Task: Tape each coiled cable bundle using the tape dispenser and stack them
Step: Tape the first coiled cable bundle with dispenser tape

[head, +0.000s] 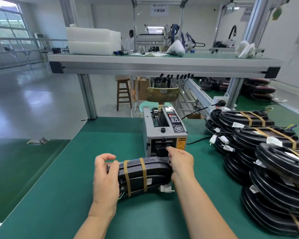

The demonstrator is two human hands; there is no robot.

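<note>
On the table (72, 195), the cable bundle (154, 173) lies between the left hand (104, 176), holding its left end, and the right hand (180, 163), holding its right end. The tape dispenser (162, 133) stands just behind it. Stacked bundles (266, 161) lie to the right; a stool (123, 92) stands beyond the table.

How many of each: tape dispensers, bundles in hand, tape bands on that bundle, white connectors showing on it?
tape dispenser: 1
cable bundle, in hand: 1
tape bands on it: 2
white connector on it: 1
Total: 5
</note>
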